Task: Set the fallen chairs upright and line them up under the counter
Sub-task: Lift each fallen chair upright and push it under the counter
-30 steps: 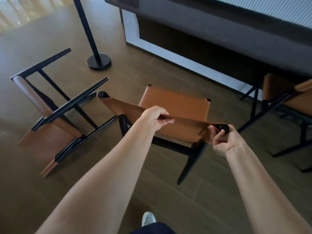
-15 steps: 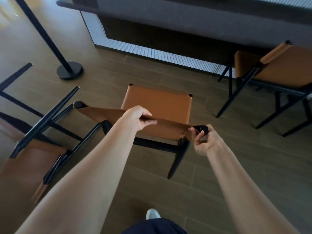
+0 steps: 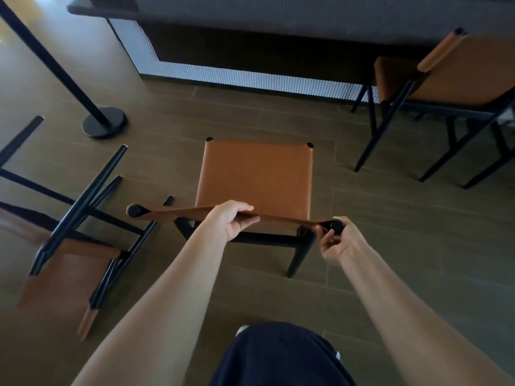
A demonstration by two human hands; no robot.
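Head view shows the held chair [image 3: 255, 176] now turned square to the counter [image 3: 278, 18], where half a second ago it stood a little skewed. Both hands keep their places on it. The left hand [image 3: 230, 218] curls over the top edge of the leather backrest [image 3: 172, 212] near its middle, with the thumb below. The right hand [image 3: 338, 242] pinches the black post end [image 3: 336, 226] at the backrest's right corner. This chair stands upright on the floor [image 3: 390, 246], apart from the counter base. A fallen chair [image 3: 69, 263] lies just beside it on the left. An upright chair [image 3: 459, 76] stands well apart on the right, with free floor between.
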